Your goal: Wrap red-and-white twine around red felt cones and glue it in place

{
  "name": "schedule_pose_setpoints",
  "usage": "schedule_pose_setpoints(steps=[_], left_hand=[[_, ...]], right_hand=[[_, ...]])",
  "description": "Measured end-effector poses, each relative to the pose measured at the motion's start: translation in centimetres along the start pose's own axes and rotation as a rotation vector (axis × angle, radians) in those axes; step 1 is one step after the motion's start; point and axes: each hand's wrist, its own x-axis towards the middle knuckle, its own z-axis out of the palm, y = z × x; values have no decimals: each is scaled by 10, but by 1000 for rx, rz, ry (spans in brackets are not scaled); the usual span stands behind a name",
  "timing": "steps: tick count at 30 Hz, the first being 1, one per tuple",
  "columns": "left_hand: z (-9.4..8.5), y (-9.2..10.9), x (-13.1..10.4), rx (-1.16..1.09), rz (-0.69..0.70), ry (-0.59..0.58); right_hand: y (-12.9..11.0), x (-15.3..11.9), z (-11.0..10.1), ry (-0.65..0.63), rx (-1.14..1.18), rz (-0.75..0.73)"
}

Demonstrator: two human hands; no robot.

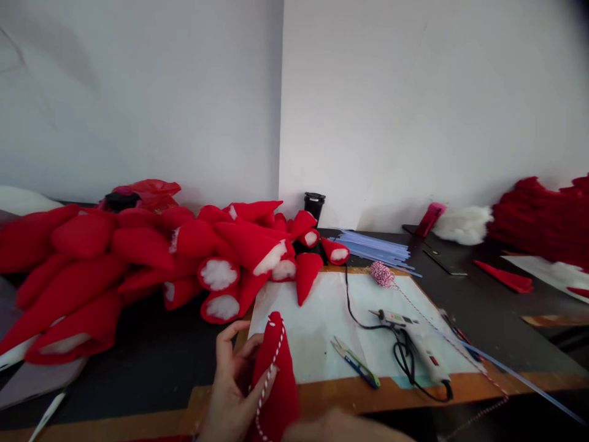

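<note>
My left hand (232, 390) is closed around the side of a red felt cone (281, 374) at the bottom centre, its thumb on a red-and-white twisted cord (264, 390) that runs down the cone from its tip. My right hand (345, 428) is a blur at the bottom edge, beside the cone's lower part; its fingers cannot be made out. To the right, on the white sheet (317, 307), lie thread snips (356, 363) and a white glue gun (426, 350) with a black cable. Behind them sits a ball of the same cord (381, 274), with a strand trailing to the right.
Stuffed red cones (142, 245) are heaped on the left and centre. Blue-white glue sticks (372, 245) lie at the back near a black container (314, 205). White stuffing (464, 224), dark red fabric (543, 221) and a flat red piece (504, 276) are on the right.
</note>
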Motion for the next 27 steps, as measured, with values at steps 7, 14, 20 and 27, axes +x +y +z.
schedule_pose_setpoints(steps=[7,14,20,27], left_hand=[[5,-8,8,-201,-9,-152],[20,-16,12,-141,33,-112],[34,-12,12,594,589,152],[33,-6,17,383,220,-136]], right_hand=[[28,-16,19,254,134,175],[44,-2,64,338,886,110],[58,-6,80,745,306,215],[61,-12,75,826,362,196]])
